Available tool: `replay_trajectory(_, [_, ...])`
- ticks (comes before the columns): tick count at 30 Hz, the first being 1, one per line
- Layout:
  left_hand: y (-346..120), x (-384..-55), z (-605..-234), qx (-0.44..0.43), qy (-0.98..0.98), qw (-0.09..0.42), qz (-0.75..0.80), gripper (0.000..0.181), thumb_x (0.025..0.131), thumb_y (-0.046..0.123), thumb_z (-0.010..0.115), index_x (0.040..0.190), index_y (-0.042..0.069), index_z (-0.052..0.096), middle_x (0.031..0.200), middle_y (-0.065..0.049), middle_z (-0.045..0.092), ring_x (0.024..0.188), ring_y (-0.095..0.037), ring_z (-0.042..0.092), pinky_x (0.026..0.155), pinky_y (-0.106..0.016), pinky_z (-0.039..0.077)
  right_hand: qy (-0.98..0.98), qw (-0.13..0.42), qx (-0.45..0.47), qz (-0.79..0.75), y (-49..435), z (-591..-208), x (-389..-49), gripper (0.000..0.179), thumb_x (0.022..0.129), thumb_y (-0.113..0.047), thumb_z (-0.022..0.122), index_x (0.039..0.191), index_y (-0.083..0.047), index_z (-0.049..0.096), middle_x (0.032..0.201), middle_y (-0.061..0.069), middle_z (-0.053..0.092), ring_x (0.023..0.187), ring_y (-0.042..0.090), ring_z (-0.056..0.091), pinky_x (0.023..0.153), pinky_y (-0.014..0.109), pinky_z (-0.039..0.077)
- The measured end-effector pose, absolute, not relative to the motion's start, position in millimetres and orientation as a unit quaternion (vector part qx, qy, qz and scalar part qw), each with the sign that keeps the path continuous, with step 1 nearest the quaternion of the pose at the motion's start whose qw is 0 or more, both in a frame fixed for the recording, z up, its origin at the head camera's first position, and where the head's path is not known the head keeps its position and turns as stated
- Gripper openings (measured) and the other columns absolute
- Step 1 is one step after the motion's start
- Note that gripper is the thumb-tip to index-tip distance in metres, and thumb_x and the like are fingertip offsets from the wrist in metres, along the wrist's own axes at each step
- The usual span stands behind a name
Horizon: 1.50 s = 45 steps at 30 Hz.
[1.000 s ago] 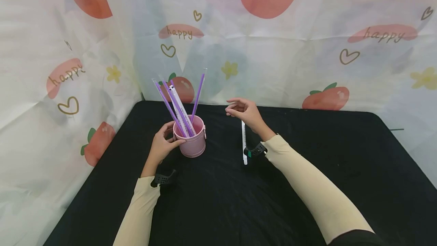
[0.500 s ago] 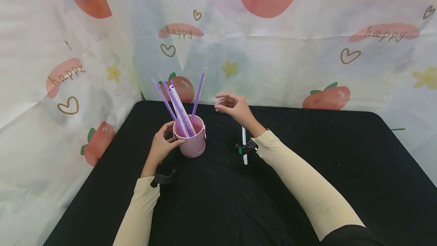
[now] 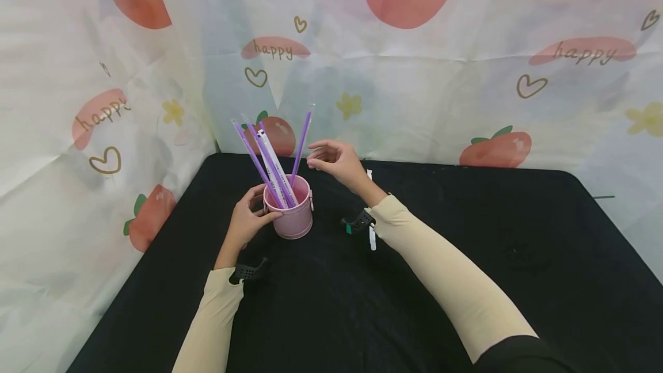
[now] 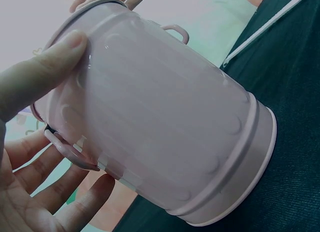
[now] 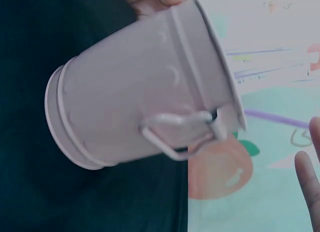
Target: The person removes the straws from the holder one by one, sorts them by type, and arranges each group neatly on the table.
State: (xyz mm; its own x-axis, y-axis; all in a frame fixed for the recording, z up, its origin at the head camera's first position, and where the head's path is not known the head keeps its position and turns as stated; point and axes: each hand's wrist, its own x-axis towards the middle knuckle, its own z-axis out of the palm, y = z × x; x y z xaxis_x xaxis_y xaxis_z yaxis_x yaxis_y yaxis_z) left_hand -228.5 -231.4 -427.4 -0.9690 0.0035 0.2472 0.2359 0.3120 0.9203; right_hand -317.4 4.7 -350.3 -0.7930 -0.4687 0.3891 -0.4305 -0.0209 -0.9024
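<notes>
Gripped pink bucket (image 3: 292,225) near rim with left hand (image 3: 246,223), thumb on outer wall, fingers around handle side; had bucket standing on black table (image 3: 456,217), holding purple sticks (image 3: 300,147); held right hand (image 3: 339,163) beside these, fingers loosely curved, narrowly apart from thumb; saw white stick (image 3: 373,239) partly hidden by right wrist

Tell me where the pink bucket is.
In the head view, the pink bucket stands on the black tablecloth, slightly left of centre; the left hand holds its left side, and the right hand hovers to its right.
</notes>
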Motion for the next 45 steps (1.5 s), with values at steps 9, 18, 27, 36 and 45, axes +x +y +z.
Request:
replay_trajectory(9, [-232.0,-228.8,-428.4,-0.079,-0.801,0.103,-0.585,0.066,0.076,0.005,0.076,0.134,0.003,0.044,0.134,-0.020,0.049,0.123,-0.036,0.048,0.099,-0.045,0.045,0.708,0.014,-0.340,-0.618,-16.0,-352.2,-317.6,0.031,0.086,-0.004,0.066,0.115,0.002,0.061,0.101,0.025,0.067,0.081,0.013,0.068,0.078,0.030,0.058])
replay_trajectory(18, [-230.6,-227.7,-423.3,-0.071,-0.798,0.090,-0.592,0.067,0.077,0.004,0.075,0.136,0.002,0.043,0.135,-0.021,0.048,0.125,-0.037,0.047,0.101,-0.047,0.044,0.720,0.006,-0.337,-0.606,-34.9,-354.7,-315.3,0.030,0.083,-0.005,0.069,0.112,0.002,0.063,0.102,0.024,0.068,0.091,0.027,0.068,0.078,0.027,0.056])
replay_trajectory(27, [-222.9,-214.4,-401.6,-0.069,-0.800,0.078,-0.591,0.066,0.078,-0.001,0.072,0.136,-0.005,0.039,0.136,-0.026,0.045,0.127,-0.041,0.044,0.103,-0.049,0.042,0.739,0.010,-0.313,-0.597,-45.5,-357.4,-314.8,0.030,0.082,-0.006,0.070,0.110,0.001,0.063,0.103,0.023,0.068,0.092,0.028,0.067,0.081,0.028,0.056])
replay_trajectory(36, [-223.0,-214.5,-400.1,-0.070,-0.798,0.078,-0.594,0.066,0.078,-0.002,0.072,0.135,-0.005,0.040,0.135,-0.026,0.046,0.126,-0.041,0.045,0.102,-0.051,0.043,0.752,0.023,-0.313,-0.580,-56.7,-361.1,-312.6,0.031,0.082,-0.007,0.070,0.111,0.004,0.063,0.105,0.020,0.068,0.095,0.028,0.067,0.085,0.030,0.057])
replay_trajectory(45, [-223.8,-214.2,-400.5,-0.070,-0.799,0.075,-0.593,0.065,0.079,-0.002,0.071,0.136,-0.005,0.039,0.136,-0.027,0.045,0.126,-0.041,0.044,0.102,-0.050,0.042,0.778,0.013,-0.309,-0.547,-68.3,-364.0,-308.2,0.030,0.082,-0.008,0.071,0.108,0.003,0.064,0.103,0.018,0.070,0.092,0.026,0.069,0.082,0.028,0.057])
